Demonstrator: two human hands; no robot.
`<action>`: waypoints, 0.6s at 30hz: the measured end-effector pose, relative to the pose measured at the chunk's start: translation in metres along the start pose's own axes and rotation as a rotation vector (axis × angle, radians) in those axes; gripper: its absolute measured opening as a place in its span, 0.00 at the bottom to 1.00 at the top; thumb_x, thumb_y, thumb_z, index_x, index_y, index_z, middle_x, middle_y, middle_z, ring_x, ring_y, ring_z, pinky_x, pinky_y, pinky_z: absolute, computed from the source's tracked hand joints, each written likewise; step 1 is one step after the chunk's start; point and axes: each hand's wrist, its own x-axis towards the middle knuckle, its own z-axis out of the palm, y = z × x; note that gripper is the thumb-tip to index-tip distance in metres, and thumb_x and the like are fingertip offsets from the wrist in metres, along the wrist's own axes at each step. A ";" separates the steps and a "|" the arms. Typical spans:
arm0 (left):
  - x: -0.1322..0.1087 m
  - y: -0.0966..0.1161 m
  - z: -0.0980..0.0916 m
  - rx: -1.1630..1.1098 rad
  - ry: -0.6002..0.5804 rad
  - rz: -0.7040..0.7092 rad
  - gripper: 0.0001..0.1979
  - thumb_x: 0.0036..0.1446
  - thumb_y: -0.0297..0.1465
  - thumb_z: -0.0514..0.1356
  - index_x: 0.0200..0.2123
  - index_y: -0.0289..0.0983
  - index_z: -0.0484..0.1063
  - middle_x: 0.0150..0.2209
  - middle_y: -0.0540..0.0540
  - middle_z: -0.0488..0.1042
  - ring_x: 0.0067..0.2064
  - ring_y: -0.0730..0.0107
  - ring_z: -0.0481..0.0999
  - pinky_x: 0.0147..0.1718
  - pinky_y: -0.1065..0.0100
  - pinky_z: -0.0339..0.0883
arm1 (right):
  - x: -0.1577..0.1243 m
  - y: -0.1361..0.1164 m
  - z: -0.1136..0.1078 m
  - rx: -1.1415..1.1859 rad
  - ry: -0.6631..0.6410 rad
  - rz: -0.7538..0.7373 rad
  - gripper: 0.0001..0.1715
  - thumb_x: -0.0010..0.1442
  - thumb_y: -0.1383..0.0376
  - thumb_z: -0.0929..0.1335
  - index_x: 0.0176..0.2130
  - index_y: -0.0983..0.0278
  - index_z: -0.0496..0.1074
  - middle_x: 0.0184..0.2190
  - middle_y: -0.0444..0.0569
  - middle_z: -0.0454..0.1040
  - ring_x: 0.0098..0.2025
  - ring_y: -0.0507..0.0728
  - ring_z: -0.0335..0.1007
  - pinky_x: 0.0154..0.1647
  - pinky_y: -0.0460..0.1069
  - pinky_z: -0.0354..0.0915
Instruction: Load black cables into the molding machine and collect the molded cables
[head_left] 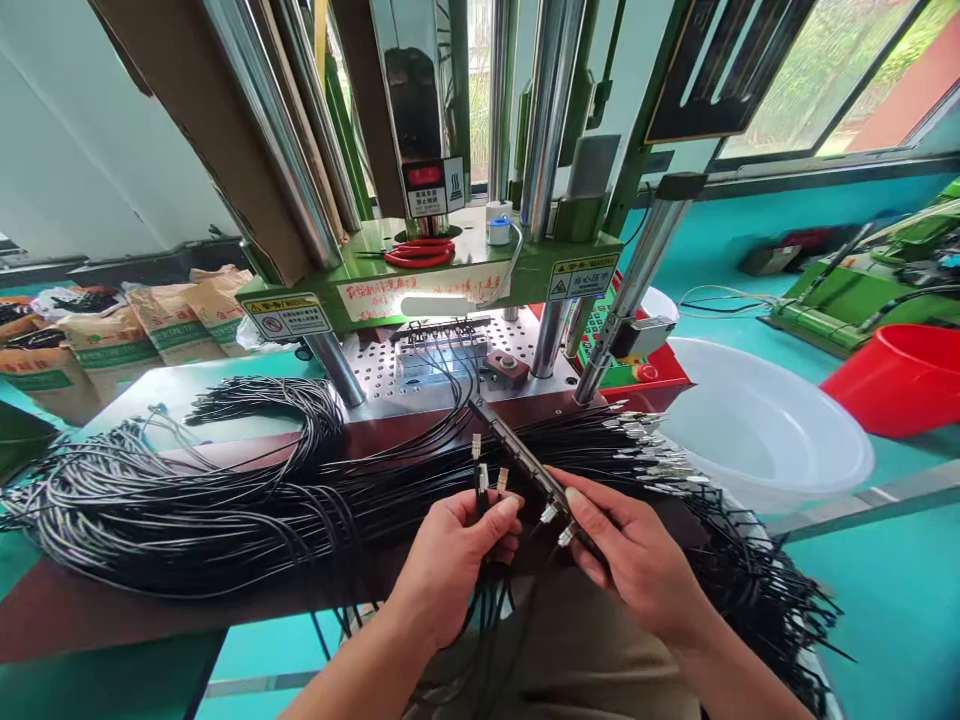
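Several black cables with metal-and-clear plugs (483, 478) stand up from the closed fingers of my left hand (461, 555). Their cords hang down below it over my lap. My right hand (626, 545) is wrapped round a long dark metal bar (525, 455) with slots along it, tilted up toward the press. A couple of plugs (551, 513) sit against the bar's lower side near my right fingers. Both hands are close together, in front of a thick bundle of black cables (405, 490) lying across the brown table edge. The plugs in my left hand are apart from the bar.
A green press (420, 275) with steel columns stands ahead; a metal mould block (442, 360) with cables lies on its perforated plate. Red-handled cutters (420, 253) rest on top. At right are a red control box (660, 370), a white tub (772, 420) and a red bucket (911, 380).
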 end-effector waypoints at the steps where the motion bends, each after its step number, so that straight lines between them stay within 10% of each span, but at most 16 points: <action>1: 0.000 0.000 0.000 -0.001 0.003 0.011 0.16 0.49 0.39 0.66 0.33 0.31 0.73 0.27 0.49 0.69 0.26 0.79 0.66 0.26 0.75 0.63 | -0.001 0.000 -0.002 0.022 -0.003 0.006 0.27 0.64 0.54 0.63 0.58 0.62 0.66 0.24 0.43 0.65 0.18 0.46 0.53 0.15 0.43 0.50; 18: 0.005 -0.004 0.004 0.201 0.036 -0.052 0.14 0.50 0.38 0.64 0.36 0.33 0.73 0.20 0.54 0.64 0.18 0.82 0.59 0.17 0.77 0.51 | 0.000 -0.001 -0.001 0.012 -0.035 0.055 0.28 0.64 0.53 0.64 0.58 0.64 0.67 0.22 0.41 0.63 0.18 0.46 0.52 0.15 0.44 0.50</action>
